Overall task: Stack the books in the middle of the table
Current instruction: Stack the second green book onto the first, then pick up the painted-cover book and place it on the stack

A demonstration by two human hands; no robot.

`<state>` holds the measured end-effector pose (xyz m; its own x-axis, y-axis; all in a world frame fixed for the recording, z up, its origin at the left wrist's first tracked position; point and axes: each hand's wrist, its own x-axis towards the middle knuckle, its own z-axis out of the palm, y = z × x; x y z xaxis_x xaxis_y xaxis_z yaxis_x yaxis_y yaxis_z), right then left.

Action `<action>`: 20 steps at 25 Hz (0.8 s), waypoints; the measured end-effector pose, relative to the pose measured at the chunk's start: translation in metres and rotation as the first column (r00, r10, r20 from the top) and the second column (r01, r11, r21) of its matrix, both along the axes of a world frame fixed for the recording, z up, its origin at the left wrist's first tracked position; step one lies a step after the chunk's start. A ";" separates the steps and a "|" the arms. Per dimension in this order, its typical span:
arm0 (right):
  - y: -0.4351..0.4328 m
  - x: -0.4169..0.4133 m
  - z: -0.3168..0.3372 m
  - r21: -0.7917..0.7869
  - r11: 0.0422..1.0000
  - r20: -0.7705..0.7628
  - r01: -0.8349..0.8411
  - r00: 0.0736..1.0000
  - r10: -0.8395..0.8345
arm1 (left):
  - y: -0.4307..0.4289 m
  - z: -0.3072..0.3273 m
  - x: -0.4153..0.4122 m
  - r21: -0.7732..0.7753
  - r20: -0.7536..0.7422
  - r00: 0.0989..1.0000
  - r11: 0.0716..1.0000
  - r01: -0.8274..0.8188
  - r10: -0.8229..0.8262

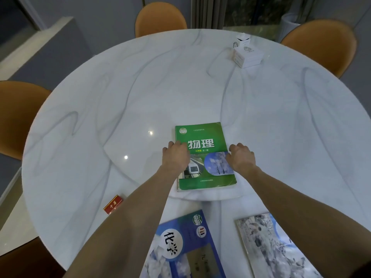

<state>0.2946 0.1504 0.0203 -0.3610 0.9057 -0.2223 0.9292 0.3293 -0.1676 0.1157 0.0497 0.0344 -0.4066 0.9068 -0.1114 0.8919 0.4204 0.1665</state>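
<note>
Books were the job: three on the round marble table (140, 87), none stacked yet. Largest in view after the table, the blue book (186, 247) lay at the near edge under my left forearm, and the pale snow-print book (277, 249) just right of it, apart from each other. The green book (202, 155) sat flat on the raised centre disc, toward its near rim, square to me; I judged it the base of the stack, set there because the middle was the target. My left hand (175, 157) rested on its left edge, fingers curled over the cover, and my right hand (242, 159) on its right edge, fingers bent down onto the cover. Both pressed or steadied rather than lifted; neither was closed around the book. Holding both sides looked like squaring it in place. A white box (248, 55) stood far off near the opposite rim, and a small red pack (112, 204) lay left, well clear.
</note>
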 end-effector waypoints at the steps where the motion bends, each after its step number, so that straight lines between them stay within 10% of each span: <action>1: -0.005 0.006 0.004 0.034 0.999 0.028 -0.026 0.999 0.025 | 0.001 0.007 0.006 0.008 -0.013 0.999 0.999 0.053 -0.053; 20: -0.123 0.190 0.008 0.010 0.916 0.069 0.400 0.914 -0.400 | 0.000 -0.008 0.177 -0.097 -0.002 0.735 0.732 0.674 -0.678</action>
<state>0.4851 0.0271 0.0279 0.0473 0.9701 -0.2381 0.9923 -0.0729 -0.0998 0.2932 0.0494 0.0260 0.3051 0.9315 -0.1980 0.9505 -0.2851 0.1234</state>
